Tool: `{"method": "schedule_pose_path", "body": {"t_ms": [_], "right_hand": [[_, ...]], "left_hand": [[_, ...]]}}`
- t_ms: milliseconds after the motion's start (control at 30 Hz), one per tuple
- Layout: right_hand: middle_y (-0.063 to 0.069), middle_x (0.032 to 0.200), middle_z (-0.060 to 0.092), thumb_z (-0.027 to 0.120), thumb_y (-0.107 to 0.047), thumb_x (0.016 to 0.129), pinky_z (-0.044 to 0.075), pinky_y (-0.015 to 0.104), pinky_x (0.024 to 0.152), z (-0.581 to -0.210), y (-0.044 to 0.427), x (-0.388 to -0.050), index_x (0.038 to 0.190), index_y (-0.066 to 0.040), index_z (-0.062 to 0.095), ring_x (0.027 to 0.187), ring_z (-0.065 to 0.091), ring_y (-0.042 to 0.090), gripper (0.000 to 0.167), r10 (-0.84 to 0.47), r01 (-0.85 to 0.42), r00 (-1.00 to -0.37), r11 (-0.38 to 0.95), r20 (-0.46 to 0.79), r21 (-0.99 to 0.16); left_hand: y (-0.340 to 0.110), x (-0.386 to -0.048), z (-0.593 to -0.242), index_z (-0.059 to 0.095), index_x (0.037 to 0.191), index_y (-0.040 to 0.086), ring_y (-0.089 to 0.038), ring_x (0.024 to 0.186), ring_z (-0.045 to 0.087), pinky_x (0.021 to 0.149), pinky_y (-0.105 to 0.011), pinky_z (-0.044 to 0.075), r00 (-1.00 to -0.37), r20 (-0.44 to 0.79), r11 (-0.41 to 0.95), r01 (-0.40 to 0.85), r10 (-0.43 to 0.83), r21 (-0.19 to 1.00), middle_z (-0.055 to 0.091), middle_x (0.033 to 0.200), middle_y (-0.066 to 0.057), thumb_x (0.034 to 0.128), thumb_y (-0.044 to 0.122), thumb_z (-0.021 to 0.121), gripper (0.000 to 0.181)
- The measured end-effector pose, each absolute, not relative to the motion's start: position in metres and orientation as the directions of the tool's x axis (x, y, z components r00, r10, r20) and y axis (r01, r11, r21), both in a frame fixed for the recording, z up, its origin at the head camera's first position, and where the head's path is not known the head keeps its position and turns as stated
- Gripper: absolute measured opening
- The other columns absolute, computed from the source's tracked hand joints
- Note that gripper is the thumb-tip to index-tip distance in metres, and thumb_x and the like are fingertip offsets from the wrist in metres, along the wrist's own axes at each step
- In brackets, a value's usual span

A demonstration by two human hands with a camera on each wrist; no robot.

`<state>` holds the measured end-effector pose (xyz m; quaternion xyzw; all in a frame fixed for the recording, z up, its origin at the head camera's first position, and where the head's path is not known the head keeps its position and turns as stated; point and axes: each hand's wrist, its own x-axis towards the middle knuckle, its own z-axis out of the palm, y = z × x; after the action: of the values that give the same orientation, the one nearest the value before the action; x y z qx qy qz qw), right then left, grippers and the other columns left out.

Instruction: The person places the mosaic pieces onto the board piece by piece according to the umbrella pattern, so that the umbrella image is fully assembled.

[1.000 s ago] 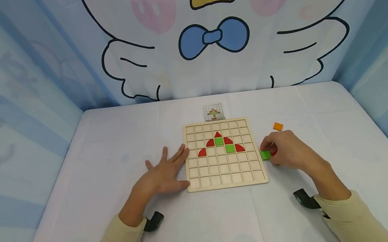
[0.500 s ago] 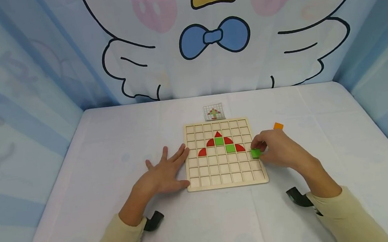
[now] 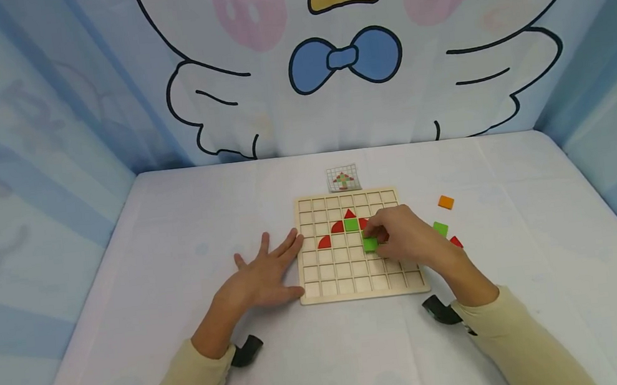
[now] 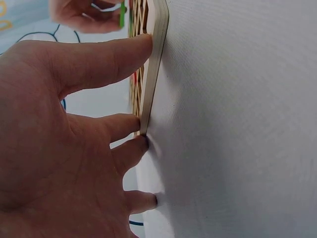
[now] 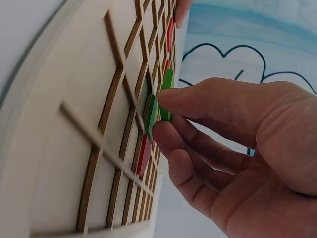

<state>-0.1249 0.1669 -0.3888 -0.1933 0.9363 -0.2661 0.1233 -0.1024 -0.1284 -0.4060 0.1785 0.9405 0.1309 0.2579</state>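
My right hand [image 3: 411,235] is over the wooden grid board [image 3: 330,287], pinching a green square tile [image 3: 370,245] between thumb and fingers. In the right wrist view this tile [image 5: 167,96] is tilted on edge, just above a green tile [image 5: 151,116] set in the grid. My left hand [image 3: 264,282] lies spread at the board's left side, thumb and fingertips touching its edge. A red triangle [image 3: 349,214], a green square [image 3: 351,225] and red quarter-round tiles [image 3: 324,242] sit in the board's cells. My right hand hides some cells and tiles.
Behind the board lies a small pattern card [image 3: 343,177]. Right of the board are an orange tile [image 3: 446,202], a loose green tile [image 3: 440,229] and a red piece [image 3: 457,241], partly hidden by the right hand. A printed cloth backdrop [image 3: 278,114] stands behind the table.
My right hand has moved left from the loose tiles onto the board, carrying the green square tile. Loose green and red pieces now show where it was. My left hand stays at the board's edge.
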Motion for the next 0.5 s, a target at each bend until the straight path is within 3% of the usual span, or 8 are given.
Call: {"method": "schedule_pose_path", "body": {"t_ms": [333,500], "right_hand": [[0.005,0.091,0.075,0.075,0.005,0.079,0.054,0.032,0.076,-0.393,0.138,-0.139,0.1,-0.002,0.08,0.08,0.063,0.016,0.023,-0.477,-0.379,-0.878,0.738,-0.033,-0.558],[0.005,0.094,0.074,0.073,0.006,0.08,0.055,0.033,0.078,-0.395,0.129,-0.143,0.102,-0.003,0.08,0.083,0.063,0.018,0.025,-0.467,-0.36,-0.883,0.742,-0.051,-0.566]], "left_hand": [[-0.129,-0.104,-0.407,0.014,0.169,0.03,-0.045,0.161,-0.006,0.105,-0.092,0.007,-0.8,-0.444,0.902,0.269,0.404,0.337,0.0,0.176,0.014,0.095,0.045,0.071,0.095],[-0.13,-0.104,-0.407,0.014,0.169,0.03,-0.046,0.161,-0.005,0.105,-0.092,0.007,-0.8,-0.436,0.899,0.277,0.412,0.34,0.001,0.176,0.014,0.0954,0.045,0.071,0.094]]}}
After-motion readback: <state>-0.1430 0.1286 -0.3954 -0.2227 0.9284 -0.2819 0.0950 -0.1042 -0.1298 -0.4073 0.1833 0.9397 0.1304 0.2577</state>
